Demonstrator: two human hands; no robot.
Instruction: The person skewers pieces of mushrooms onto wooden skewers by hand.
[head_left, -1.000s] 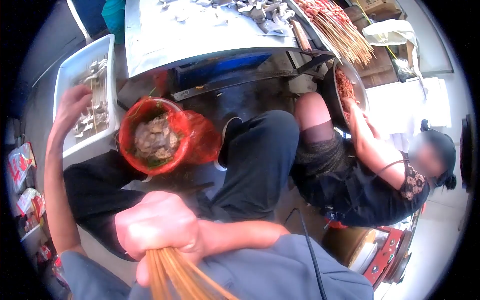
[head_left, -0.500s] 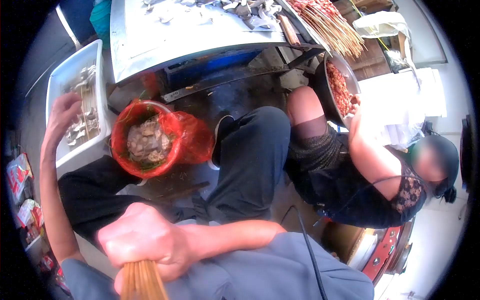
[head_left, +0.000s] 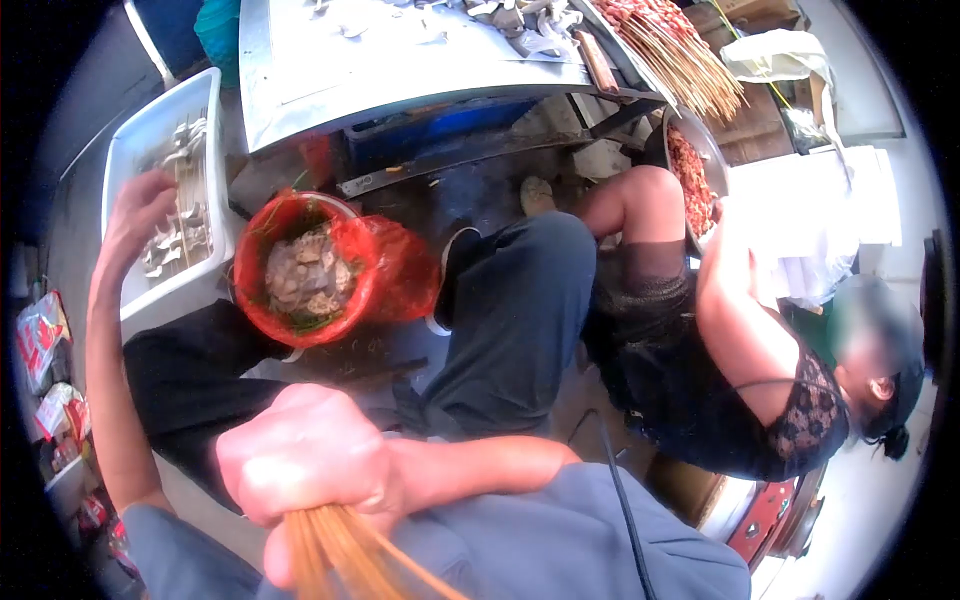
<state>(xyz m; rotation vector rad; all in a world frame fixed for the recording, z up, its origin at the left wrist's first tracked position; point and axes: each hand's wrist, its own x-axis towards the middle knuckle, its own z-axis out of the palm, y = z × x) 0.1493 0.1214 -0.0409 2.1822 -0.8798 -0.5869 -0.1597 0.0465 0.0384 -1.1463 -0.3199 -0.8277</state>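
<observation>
My left hand [head_left: 140, 215] is at the white tray [head_left: 222, 235], its fingers bent together over the tray's left part; what they pinch, if anything, is too small to tell. In the tray lie skewers threaded with pale grey pieces [head_left: 185, 230]. Low in the view, my right hand [head_left: 305, 455] is a fist wrapped round a bundle of bare wooden skewers [head_left: 340, 550], which fan out below it. Between my legs and the tray stands a red-bag-lined bucket [head_left: 250, 300] holding pale chunks [head_left: 310, 270] and some green leaves.
A metal table [head_left: 370, 75] ahead bears grey pieces [head_left: 530, 25], with a wooden handle and meat skewers [head_left: 690, 60] at its right. To the right, a seated person [head_left: 740, 350] reaches into a pan of red meat [head_left: 690, 175]. Packets [head_left: 42, 345] lie at far left.
The view shifted left and then back. The person at the right has turned and moved a leg, and a foot now shows. My left hand stays over the tray and my right keeps its skewers.
</observation>
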